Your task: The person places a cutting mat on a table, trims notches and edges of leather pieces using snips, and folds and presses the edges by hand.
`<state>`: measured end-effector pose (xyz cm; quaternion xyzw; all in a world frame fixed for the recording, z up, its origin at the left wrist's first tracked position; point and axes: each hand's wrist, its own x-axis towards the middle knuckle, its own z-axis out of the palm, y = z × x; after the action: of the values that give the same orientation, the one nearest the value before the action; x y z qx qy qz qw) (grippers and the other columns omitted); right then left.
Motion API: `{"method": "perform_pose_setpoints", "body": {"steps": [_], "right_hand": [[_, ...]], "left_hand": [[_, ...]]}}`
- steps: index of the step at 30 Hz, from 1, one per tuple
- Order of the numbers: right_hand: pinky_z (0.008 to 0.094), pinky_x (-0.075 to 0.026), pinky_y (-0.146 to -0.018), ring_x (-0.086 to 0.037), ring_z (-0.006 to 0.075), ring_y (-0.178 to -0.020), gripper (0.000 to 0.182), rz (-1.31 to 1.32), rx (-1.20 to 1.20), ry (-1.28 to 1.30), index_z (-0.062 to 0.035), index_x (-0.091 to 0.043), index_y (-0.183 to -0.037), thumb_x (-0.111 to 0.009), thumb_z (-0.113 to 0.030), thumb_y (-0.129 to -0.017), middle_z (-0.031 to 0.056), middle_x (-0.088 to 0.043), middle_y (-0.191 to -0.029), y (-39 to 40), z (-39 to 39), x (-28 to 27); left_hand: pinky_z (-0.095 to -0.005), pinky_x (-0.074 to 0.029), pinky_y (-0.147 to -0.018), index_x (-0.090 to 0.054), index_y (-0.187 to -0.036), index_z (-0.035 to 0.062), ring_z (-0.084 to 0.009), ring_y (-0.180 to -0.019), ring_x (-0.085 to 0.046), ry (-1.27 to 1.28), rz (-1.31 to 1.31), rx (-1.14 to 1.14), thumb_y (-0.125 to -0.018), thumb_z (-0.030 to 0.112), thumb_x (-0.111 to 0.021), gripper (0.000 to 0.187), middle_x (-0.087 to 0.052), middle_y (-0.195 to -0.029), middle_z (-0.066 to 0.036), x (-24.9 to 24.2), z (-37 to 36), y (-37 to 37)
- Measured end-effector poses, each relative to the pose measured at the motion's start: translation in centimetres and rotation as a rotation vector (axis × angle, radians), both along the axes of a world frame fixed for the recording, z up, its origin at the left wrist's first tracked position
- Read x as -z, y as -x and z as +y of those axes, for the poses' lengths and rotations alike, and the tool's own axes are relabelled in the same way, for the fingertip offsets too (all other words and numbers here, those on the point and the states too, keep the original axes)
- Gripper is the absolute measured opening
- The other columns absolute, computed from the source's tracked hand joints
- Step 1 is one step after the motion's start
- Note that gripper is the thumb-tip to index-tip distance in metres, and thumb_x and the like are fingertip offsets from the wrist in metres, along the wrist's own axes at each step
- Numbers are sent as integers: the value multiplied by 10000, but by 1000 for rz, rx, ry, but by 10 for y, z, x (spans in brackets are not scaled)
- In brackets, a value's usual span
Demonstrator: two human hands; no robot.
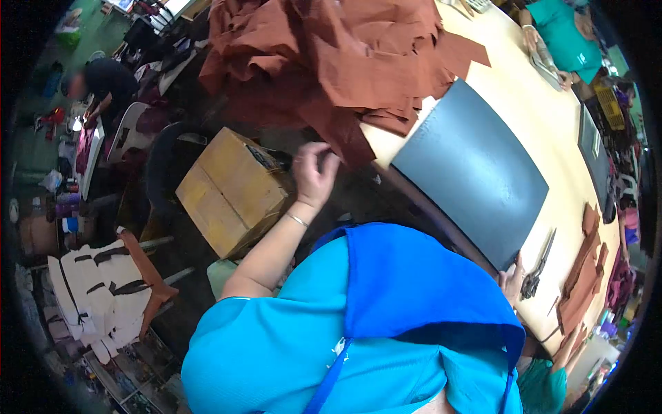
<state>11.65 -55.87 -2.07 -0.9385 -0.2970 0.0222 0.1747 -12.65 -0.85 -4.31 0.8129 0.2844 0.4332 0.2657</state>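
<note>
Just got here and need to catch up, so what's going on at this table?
The person wearing the camera has their right hand at the near corner of a dark, flat board on the table. Their left hand is raised near a heap of brown sheets; I can't tell whether it touches them. Scissors lie near the right hand, with brown scraps beyond.

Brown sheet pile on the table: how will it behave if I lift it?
The pile looks floppy, given its folds and creases. Its loose, uneven layers may slip apart, and the part drooping off the table could drag.
</note>
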Motion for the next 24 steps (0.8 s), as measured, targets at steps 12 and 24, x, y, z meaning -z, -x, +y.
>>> {"method": "perform_pose_setpoints", "body": {"steps": [12, 24], "right_hand": [[529, -214, -1162, -391, 326, -1379, 530, -151, -124, -20, -106, -407, -1459, -502, -345, -995, 144, -445, -1475, -21, 142, -32], [559, -270, -1132, -450, 300, -1329, 435, -163, -159, 7, -126, -542, -1346, -595, -277, -942, 92, -502, -1424, 14, 194, -19]], "left_hand": [[-488, -489, -869, -605, -1118, -13, -404, -1014, -607, -150, 498, -186, -891, 247, -608, 345, -635, -1099, -249, 17, 186, 58], [-488, -543, -725, -708, -778, 77, -379, -719, -676, -254, 830, 39, -773, 366, -711, 289, -689, -741, -170, -39, 181, 45]]}}
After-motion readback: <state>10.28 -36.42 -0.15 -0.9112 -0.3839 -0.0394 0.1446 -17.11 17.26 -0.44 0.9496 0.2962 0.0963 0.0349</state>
